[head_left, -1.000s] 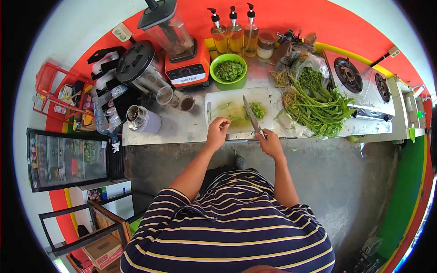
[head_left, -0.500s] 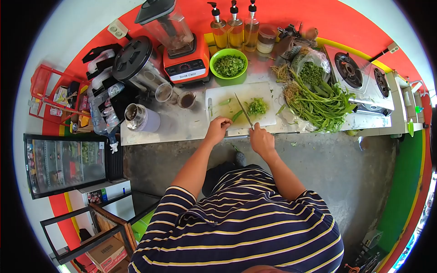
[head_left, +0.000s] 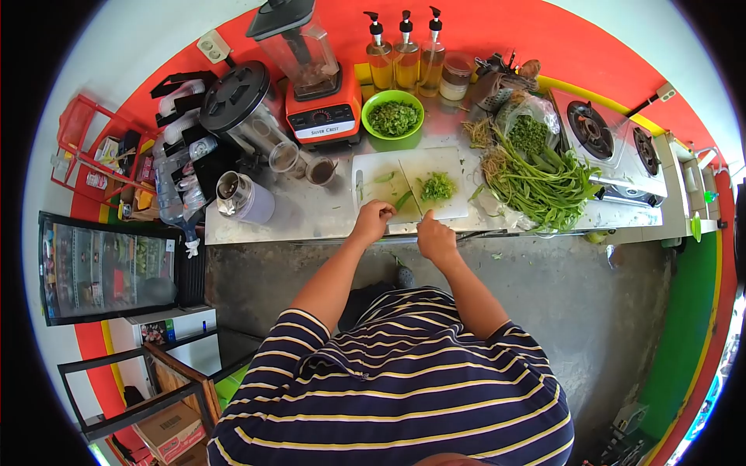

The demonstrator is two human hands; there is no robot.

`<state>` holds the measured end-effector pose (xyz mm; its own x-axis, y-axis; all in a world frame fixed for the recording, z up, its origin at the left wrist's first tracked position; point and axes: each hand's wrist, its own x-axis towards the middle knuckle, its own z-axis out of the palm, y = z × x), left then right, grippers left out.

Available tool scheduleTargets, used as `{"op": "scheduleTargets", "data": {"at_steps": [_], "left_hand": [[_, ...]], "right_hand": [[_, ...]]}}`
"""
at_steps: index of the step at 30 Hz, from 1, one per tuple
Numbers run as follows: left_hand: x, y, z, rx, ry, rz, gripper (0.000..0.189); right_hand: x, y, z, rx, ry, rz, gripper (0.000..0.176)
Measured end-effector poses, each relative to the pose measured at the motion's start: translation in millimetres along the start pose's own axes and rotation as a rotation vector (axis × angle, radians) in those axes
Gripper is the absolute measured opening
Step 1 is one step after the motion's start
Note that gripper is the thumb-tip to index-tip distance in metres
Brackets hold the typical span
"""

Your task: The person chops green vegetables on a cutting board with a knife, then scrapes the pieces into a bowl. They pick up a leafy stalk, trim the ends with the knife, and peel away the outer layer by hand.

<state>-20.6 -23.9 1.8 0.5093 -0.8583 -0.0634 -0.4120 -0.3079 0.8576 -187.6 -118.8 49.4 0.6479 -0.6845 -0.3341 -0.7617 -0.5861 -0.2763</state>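
1. Knife (head_left: 410, 187), in the head view, stands with its thin blade over the cutting board (head_left: 454, 202), between a long green leaf (head_left: 403, 200) and a small heap of chopped greens (head_left: 437, 186). The first danger, it seems, is for the fingers of the left hand (head_left: 374, 221), because they are near the blade; if the knife slips or turns to that side, they could be cut.

2. The leaf is narrow and looks smooth, so it could slide under the edge. A weak hold at its near end would be the cause, and the pieces would then come out uneven.

3. The heap lies just beside the blade, on its right side. A wide sideways push of the knife could scatter it over the board or onto the desk (head_left: 315, 217).

4. The board lies near the front edge of the desk. If it is not steady, strong pressure could perhaps move it; whether something holds it from below cannot be told.

5. As for the hands, the left one is narrow, with fingers curled together at the near edge of the board, beside the near end of the leaf. It seems to pinch this end, but the contact is too small to tell surely.

6. The right hand (head_left: 437, 237) is closed around the knife's handle, which is mostly hidden by the fingers.
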Motion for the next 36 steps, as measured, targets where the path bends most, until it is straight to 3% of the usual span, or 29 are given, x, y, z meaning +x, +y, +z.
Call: {"op": "scheduleTargets", "data": {"at_steps": [5,11,17,25,36], "left_hand": [[-1.3,0.5,1.3,0.052,0.016,0.013,0.012],[4.6,-3.9,6.2,0.124,0.003,0.005,0.011],[13.2,-12.7,7.0,0.198,-0.058,0.006,0.010],[21.2,1.9,7.4,0.365,-0.153,0.034,0.014],[18.0,17.0,13.9,0.347,0.009,-0.091,0.027]], "right_hand": [[2.9,-4.0,-23.5,-0.032,-0.064,-0.016,0.040],[9.2,-4.2,6.7,0.030,-0.079,0.055,0.037],[-3.2,-14.4,-40.2,-0.037,-0.059,-0.024,0.028],[-4.9,-7.5,-34.6,0.011,-0.059,0.016,0.037],[-7.2,-13.6,-46.3,-0.050,-0.083,0.012,0.029]]}}
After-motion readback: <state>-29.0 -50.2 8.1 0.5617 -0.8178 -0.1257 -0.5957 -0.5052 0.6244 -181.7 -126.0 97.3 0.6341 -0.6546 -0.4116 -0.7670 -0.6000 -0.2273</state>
